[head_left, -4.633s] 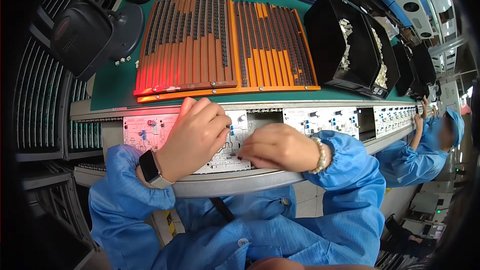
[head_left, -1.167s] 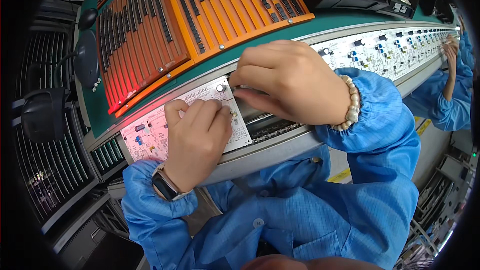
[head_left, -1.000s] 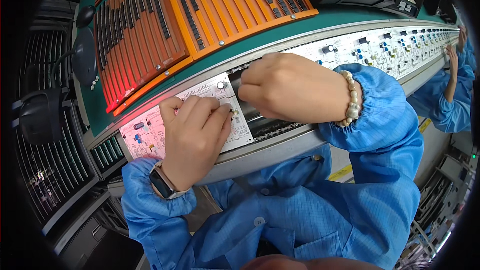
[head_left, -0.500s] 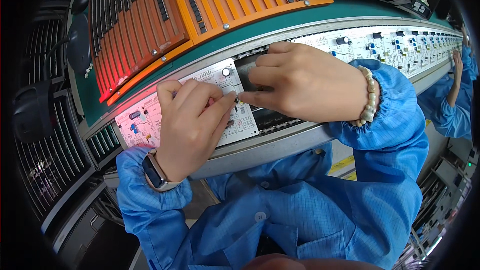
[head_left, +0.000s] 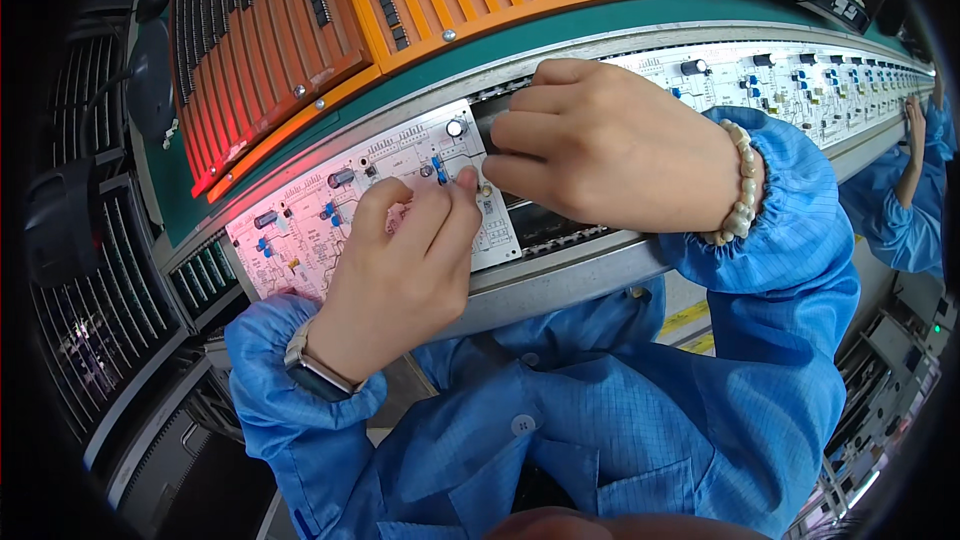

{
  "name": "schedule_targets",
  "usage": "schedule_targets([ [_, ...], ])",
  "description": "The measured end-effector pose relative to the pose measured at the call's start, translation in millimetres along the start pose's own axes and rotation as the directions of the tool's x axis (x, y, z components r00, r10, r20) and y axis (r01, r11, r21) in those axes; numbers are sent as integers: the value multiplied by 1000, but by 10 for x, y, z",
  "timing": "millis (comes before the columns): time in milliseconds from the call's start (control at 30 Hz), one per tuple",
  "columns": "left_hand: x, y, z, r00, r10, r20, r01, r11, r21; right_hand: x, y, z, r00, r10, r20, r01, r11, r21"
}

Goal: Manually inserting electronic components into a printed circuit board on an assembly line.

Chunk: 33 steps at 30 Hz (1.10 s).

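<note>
White PCB (head_left: 385,165) is lying flat by the metal conveyor rail (head_left: 580,268), long axis going lower L to upper R, roughly parallel w/ the rail. L hand (head_left: 410,260) is the nearer one, right over the board's R half, fingers bent, tips close tgthr; can't tell if they've got anything. R hand (head_left: 610,140) is just past the board's R end, fingers curled in, tips mostly hidden, so grip unclear too. Upright electrolytic cap (head_left: 456,128) sits just L of those fingers, nr the board's far R corner.
</note>
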<state>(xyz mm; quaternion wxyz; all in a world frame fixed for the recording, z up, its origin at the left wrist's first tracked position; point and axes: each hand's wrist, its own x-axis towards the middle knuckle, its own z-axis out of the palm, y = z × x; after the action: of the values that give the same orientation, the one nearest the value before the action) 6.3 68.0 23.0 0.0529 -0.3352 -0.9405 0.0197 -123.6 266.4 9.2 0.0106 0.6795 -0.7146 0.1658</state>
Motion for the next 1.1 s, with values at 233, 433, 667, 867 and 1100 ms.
schedule_targets([
  [233, -115, -359, -52, 995, -75, -73, 50, 955, -293, 22, 13, -5, 992, 67, -109, -60, 996, 65],
  [433, -476, -911, -166, 828, -384, -409, 323, 922, -213, 56, 22, -37, 986, 88, -142, -72, 991, 116],
  [667, -816, -1338, -78, 696, -560, -450, 495, 828, -264, 85, 6, -77, 991, 60, -122, -47, 994, 102],
  [867, -945, -1552, 59, 630, -610, -480, 539, 789, -295, 120, -47, -107, 986, 153, -60, -141, 976, 166],
  [1100, -1002, -1681, 287, 638, -664, -389, 548, 747, -377, 230, -142, -211, 989, 144, -27, -138, 977, 162],
])
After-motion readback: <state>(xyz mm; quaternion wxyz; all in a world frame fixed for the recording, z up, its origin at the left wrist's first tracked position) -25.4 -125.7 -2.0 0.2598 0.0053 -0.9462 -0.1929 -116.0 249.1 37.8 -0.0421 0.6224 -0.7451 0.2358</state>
